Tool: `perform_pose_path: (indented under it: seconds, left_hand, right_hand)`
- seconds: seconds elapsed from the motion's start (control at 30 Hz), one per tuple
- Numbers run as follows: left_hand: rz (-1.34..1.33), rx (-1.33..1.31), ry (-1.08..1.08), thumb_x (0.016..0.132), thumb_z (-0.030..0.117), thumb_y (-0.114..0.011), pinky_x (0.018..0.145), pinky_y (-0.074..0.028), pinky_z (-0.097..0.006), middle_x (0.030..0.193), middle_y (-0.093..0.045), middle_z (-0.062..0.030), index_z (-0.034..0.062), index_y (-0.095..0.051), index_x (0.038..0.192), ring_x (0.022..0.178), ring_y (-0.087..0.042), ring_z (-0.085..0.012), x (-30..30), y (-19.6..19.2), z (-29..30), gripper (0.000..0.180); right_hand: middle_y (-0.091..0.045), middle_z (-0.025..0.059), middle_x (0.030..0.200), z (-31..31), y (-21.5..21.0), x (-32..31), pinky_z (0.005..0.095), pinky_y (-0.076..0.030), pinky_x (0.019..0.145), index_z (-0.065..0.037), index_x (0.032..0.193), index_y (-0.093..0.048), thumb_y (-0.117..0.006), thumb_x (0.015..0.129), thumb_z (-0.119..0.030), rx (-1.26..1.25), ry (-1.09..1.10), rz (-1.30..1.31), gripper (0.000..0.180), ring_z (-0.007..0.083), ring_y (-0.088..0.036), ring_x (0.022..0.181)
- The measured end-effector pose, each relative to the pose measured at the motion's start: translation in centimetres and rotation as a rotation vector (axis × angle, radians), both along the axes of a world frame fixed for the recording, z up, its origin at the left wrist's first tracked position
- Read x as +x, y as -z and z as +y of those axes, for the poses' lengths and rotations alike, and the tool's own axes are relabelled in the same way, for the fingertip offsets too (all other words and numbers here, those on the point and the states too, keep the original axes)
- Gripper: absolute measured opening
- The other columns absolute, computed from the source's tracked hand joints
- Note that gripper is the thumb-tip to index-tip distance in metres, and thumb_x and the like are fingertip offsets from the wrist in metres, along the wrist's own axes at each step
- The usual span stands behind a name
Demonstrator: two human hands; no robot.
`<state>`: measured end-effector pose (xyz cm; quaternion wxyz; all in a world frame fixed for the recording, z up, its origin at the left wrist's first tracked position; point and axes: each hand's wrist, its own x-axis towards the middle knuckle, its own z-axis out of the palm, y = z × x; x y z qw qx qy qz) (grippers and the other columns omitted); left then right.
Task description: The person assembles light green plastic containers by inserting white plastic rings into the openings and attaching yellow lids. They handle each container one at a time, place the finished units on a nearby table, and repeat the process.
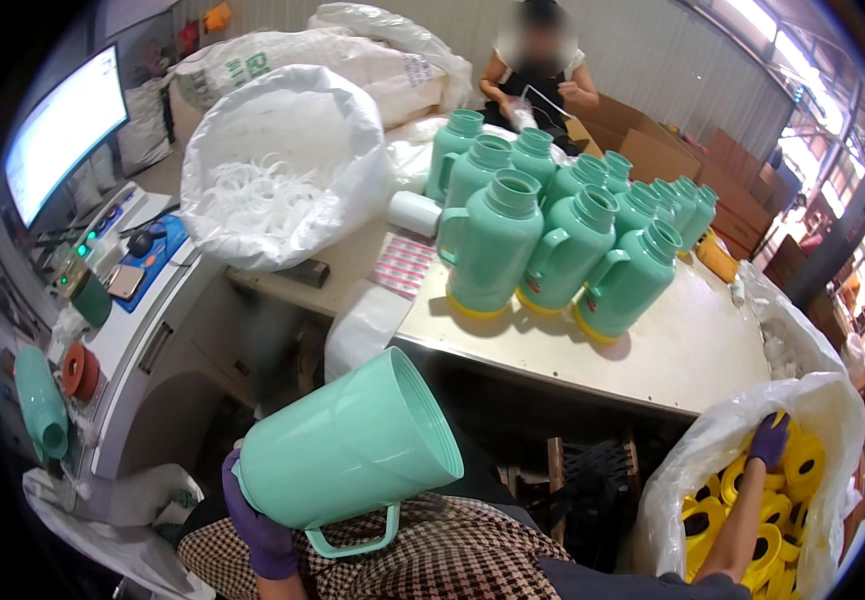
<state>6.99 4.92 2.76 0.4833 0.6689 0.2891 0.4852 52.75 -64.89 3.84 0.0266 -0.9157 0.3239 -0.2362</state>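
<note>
My left hand [253, 520], in a purple glove, grips a mint-green thermos flask casing [338, 450] by its narrower end. The casing lies tilted above my lap, its wide threaded opening toward the right and its handle downward. My right hand [771, 442], also gloved in purple, reaches into a white sack [678, 470] at the lower right. Its fingers are bent at the edge of a yellow ring-shaped base [805, 466], among several others like it. What lies under the fingertips is partly hidden.
Several green flask casings with yellow bases [498, 245] stand upright on the table [693, 365]. A white bag [283, 110] of white rings is at the back left, beside a desk with a monitor [68, 135]. Another person [538, 80] sits beyond the table.
</note>
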Motion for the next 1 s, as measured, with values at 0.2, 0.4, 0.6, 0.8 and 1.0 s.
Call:
perform_pose_path:
  seconds: [0.2, 0.4, 0.6, 0.8, 1.0]
  left_hand:
    - [-0.107, -0.212, 0.128, 0.109, 0.024, -0.042, 0.1, -0.048, -0.035, 0.125, -0.063, -0.0085, 0.0009, -0.054, 0.135, 0.112, -0.061, -0.0185, 0.0, 3.5, 1.4, 0.036]
    - [-0.351, -0.613, 0.13, 0.111, 0.031, -0.04, 0.092, -0.049, -0.03, 0.108, -0.063, -0.0038, 0.0074, -0.059, 0.114, 0.101, -0.06, -0.0145, 2.1, 1.2, -1.6, 0.031]
    - [-0.191, -0.467, -0.028, 0.106, 0.018, -0.047, 0.094, -0.049, -0.03, 0.117, -0.06, -0.0051, 0.004, -0.055, 0.126, 0.106, -0.06, -0.0147, -3.0, 2.7, -0.2, 0.026]
    - [-0.166, -0.485, -0.232, 0.107, 0.024, -0.046, 0.092, -0.049, -0.031, 0.114, -0.06, -0.0061, 0.0034, -0.055, 0.124, 0.103, -0.059, -0.0147, -5.3, 2.7, -0.4, 0.028]
    - [0.077, -0.117, -0.387, 0.109, 0.03, -0.038, 0.093, -0.045, -0.033, 0.11, -0.057, -0.0071, 0.0026, -0.056, 0.116, 0.102, -0.056, -0.0174, -4.7, 0.4, -1.0, 0.033]
  right_hand:
    - [-0.051, 0.0178, 0.15, 19.4, -17.8, -9.1, 0.0379, -0.041, 0.111, -0.001, 0.155, -0.04, -0.05, 0.108, -0.02, -0.117, -1.028, -0.814, 0.051, 0.0292, -0.055, 0.13]
    - [-0.047, 0.0273, 0.145, 44.7, -9.7, -13.7, 0.0454, -0.034, 0.112, 0.009, 0.153, -0.033, -0.049, 0.103, -0.047, 0.413, -1.953, -0.193, 0.076, 0.038, -0.048, 0.13]
    - [-0.056, 0.0207, 0.117, 56.3, -5.4, -18.6, 0.0415, -0.045, 0.093, 0.01, 0.149, -0.039, -0.048, 0.104, -0.052, 0.73, -2.363, -0.209, 0.077, 0.0302, -0.055, 0.1]
    - [-0.055, 0.0256, 0.131, 58.0, -1.3, -20.3, 0.0433, -0.047, 0.094, 0.011, 0.146, -0.043, -0.044, 0.107, -0.048, 0.71, -2.517, -0.294, 0.071, 0.033, -0.057, 0.108]
    - [-0.057, 0.0195, 0.139, 58.0, -2.4, -22.2, 0.0417, -0.046, 0.105, 0.008, 0.149, -0.038, -0.029, 0.108, -0.054, 1.033, -2.274, 0.082, 0.074, 0.0301, -0.059, 0.121]
